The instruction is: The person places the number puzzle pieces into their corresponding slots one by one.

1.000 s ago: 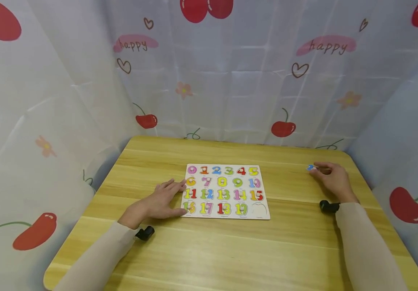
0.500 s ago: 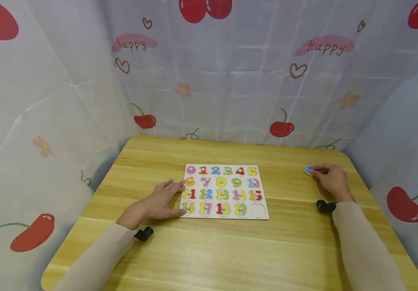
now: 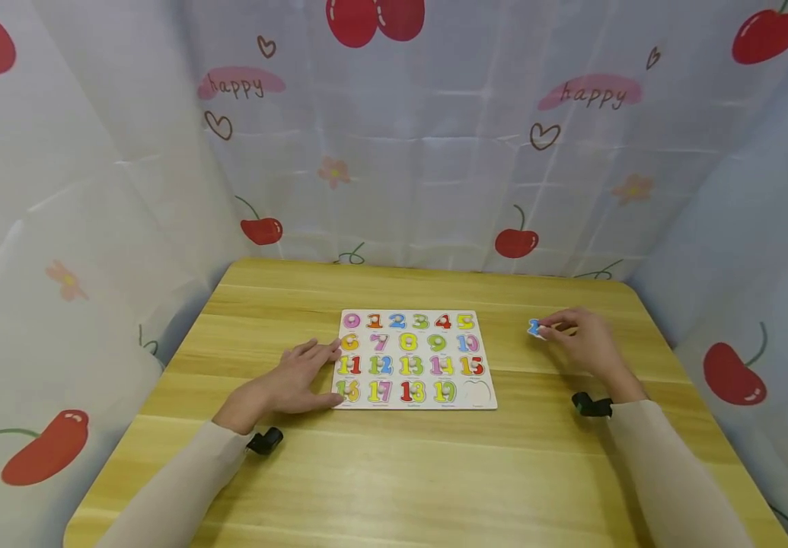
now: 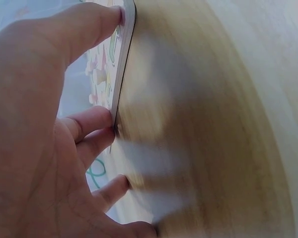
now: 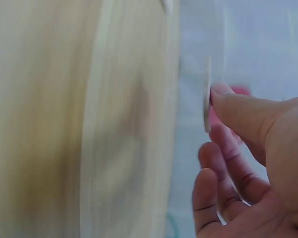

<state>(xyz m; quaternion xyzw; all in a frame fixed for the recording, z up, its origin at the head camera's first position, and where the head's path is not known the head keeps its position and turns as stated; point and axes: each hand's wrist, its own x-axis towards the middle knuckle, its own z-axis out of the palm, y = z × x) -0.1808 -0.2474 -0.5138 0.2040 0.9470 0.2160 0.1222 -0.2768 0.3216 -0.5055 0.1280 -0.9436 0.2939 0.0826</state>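
Observation:
In the head view, a white number puzzle board (image 3: 464, 403) lies flat on the table, with knobbed numerals in rows and one bare heart-like outline (image 3: 478, 392) at its lower right corner. My left hand (image 3: 287, 384) rests spread at the board's left side, its thumb and some fingertips touching the edge. My right hand (image 3: 588, 342), right of the board, pinches a number puzzle piece (image 3: 534, 328) with a blue 2 and white border; the fingers cover part of it. The right wrist view shows this piece (image 5: 207, 94) edge-on, apart from the table.
The wooden table (image 3: 400, 479) has rounded corners and is enclosed by cherry-printed curtains (image 3: 400, 167) at the back and both sides. Black wrist cameras are strapped to both wrists, the left camera (image 3: 266, 441) and the right camera (image 3: 592, 404).
My right hand has moved left toward the board with the puzzle piece, whose blue 2 shows more plainly now. The left hand has stayed at the board's edge. The head view has shifted slightly.

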